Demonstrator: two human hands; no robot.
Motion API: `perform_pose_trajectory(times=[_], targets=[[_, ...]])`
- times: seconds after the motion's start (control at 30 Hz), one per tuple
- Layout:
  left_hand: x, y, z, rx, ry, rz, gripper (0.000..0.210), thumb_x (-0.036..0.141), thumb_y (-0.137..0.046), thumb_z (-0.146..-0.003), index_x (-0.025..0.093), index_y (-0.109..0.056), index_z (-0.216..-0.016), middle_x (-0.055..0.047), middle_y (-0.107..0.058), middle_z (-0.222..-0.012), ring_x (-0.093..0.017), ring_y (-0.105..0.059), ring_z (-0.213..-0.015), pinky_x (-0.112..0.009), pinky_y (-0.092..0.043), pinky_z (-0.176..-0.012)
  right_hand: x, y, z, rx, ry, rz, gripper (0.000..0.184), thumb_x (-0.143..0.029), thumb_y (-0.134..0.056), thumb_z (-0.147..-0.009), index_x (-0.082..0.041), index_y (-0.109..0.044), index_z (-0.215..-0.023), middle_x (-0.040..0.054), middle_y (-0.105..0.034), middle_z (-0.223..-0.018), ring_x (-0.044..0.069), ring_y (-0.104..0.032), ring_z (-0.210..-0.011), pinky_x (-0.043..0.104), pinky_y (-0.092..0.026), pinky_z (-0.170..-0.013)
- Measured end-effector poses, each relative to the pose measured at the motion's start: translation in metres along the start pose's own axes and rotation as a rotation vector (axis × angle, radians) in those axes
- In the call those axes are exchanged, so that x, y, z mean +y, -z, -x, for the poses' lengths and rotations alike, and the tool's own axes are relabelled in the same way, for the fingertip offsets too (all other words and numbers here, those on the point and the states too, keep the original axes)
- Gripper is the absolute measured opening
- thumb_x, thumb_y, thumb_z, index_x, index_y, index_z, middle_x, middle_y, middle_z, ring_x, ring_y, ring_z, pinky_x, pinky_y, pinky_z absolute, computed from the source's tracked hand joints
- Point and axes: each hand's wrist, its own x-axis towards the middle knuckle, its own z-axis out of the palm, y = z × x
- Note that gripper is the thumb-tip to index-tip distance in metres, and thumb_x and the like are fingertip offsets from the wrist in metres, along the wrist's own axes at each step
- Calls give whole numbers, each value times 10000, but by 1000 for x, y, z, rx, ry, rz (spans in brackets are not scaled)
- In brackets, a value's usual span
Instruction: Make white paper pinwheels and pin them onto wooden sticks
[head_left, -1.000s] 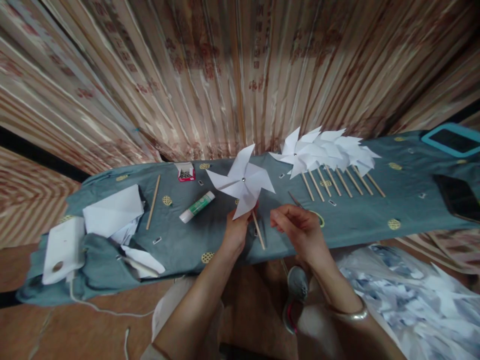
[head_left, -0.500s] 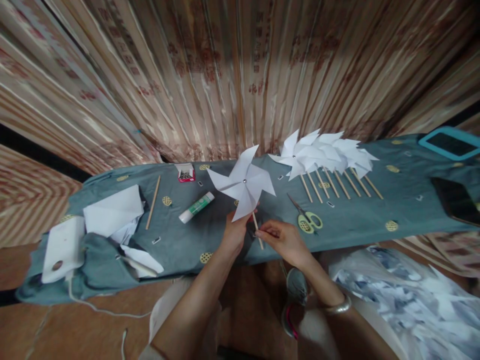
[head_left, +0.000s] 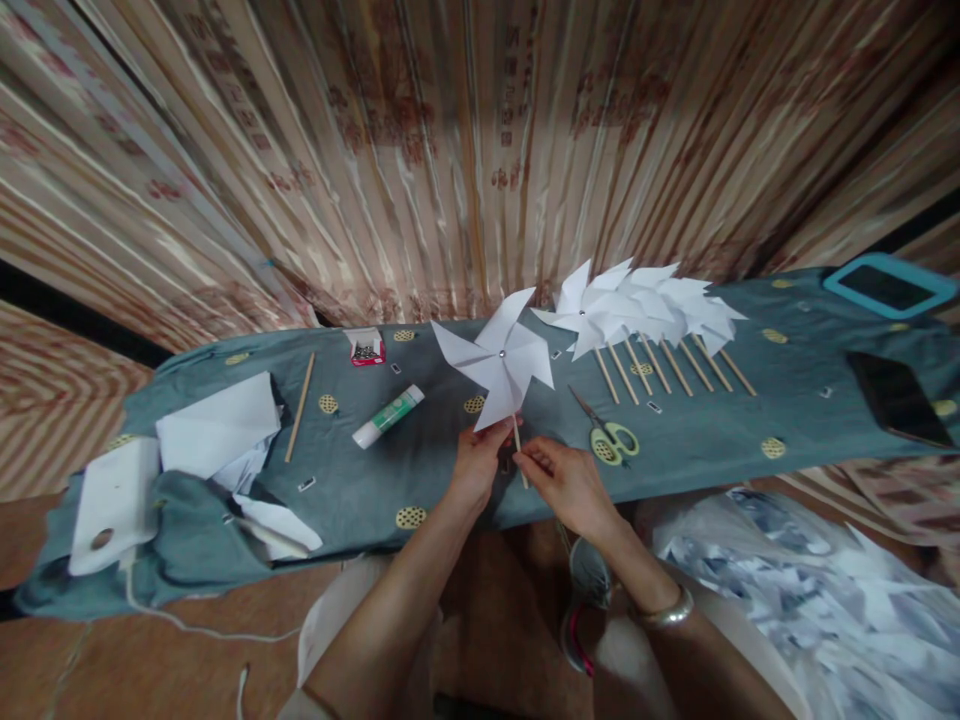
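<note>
A white paper pinwheel (head_left: 501, 358) with a silver pin at its centre is held up over the front of the table. My left hand (head_left: 480, 462) closes on its wooden stick just below the blades. Lower down, my right hand (head_left: 561, 478) pinches the same stick between thumb and fingers. Right of the hands lie scissors (head_left: 609, 436) with pale green handles. Behind them rests a row of several finished-looking pinwheels (head_left: 637, 308), overlapping, their sticks toward me. A glue stick (head_left: 388, 416) lies to the left.
Left on the green cloth (head_left: 442, 485) are a red box of pins (head_left: 367, 348), a loose wooden stick (head_left: 300, 406), folded white paper (head_left: 217, 422) and a white power strip (head_left: 116, 500). Rightward are a phone (head_left: 896, 395) and a blue-framed tablet (head_left: 889, 287). A bag of paper scraps (head_left: 817, 590) stands below.
The held pinwheel has shifted slightly right and its blades have turned a little. Both hands still grip the stick. The view has moved slightly.
</note>
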Motion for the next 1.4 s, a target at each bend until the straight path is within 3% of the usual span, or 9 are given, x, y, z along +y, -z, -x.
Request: perform_pose_trajectory(times=[0.13, 0.47, 0.8, 1.0, 1.4], targets=[[-1, 0, 4, -70, 11, 4, 299, 375, -801, -616, 178, -777, -839, -55, -756, -849, -153, -634, -766, -264, -450, -744, 2, 9, -1, 53, -26, 62, 190, -342, -531, -900, -226, -611, -772, 3, -676, -651, 179, -659, -632, 273, -447, -617], [1, 1, 15, -95, 41, -90, 206, 322, -756, -680, 190, -782, -836, -60, -754, -826, -163, -634, -780, -248, -444, -705, 16, 45, -23, 209, -6, 391, 203, -353, -532, -880, -222, -651, -781, 45, -717, -683, 212, -682, -649, 282, -427, -607], [-7, 4, 18, -162, 64, -66, 174, 294, -778, -647, 182, -780, -781, -42, -735, -719, -145, -603, -676, -272, -459, -724, 43, 74, -63, 168, -64, 698, 235, -341, -526, -903, -196, -703, -850, 87, -747, -767, 250, -689, -746, 309, -407, -632], [-4, 8, 18, -158, 66, -70, 168, 291, -783, -645, 176, -777, -768, -46, -729, -708, -152, -610, -680, -276, -463, -729, 57, 87, -82, 104, -143, 825, 251, -321, -536, -903, -161, -729, -918, 157, -748, -878, 279, -686, -808, 339, -427, -684], [-8, 8, 17, -176, 80, -68, 300, 386, -830, -576, 162, -776, -769, -55, -735, -713, -156, -615, -684, -287, -471, -742, 70, 91, -99, 14, -232, 945, 323, -327, -478, -930, -128, -727, -984, 195, -736, -963, 304, -680, -896, 376, -464, -772]])
